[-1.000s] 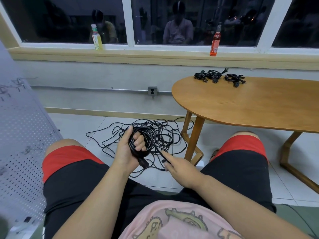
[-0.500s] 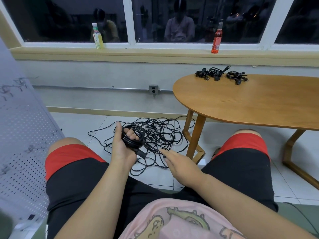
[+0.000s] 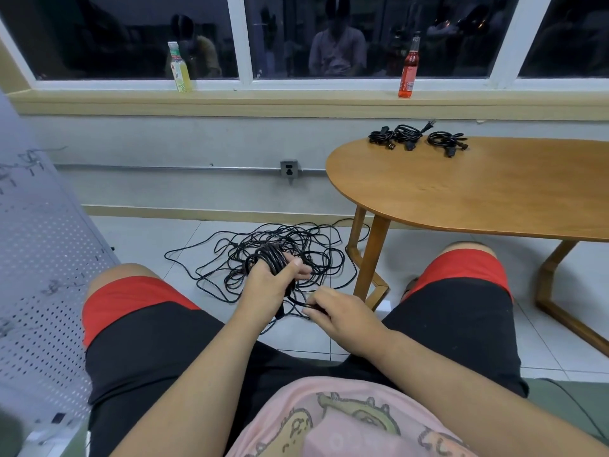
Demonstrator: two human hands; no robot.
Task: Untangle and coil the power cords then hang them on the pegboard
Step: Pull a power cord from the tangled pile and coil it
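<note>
Tiled floor point(image 3: 306, 338) is showing between your knees. Your left hand point(image 3: 267, 285) is clenching the part-wound coil point(image 3: 272, 257) while your right hand point(image 3: 339, 316) is pinching the loose strand point(image 3: 298, 303) close beside it. That is probably the best hold, since the limp, light cord is likely snagging in the tangle point(image 3: 296, 239) beyond.

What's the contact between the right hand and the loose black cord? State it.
Touching. The head view shows the right hand pinching the loose black cord in its fingertips; the left hand grips the coil.
</note>
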